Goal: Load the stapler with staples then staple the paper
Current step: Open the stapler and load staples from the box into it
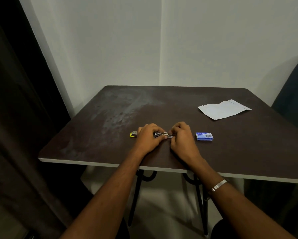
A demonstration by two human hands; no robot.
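Just below the frame's centre, the left hand has its grip closed over the stapler, pinning it to the table, likely for loading. The right hand pinches its metal end. Right: the staple box. Beyond, upper right, the paper waits.

My feed is dim and murky, soft light off the pale wall, dull sheen on the bench top, left curtain near black, wide-angle bending at edges, fine detail smeared.
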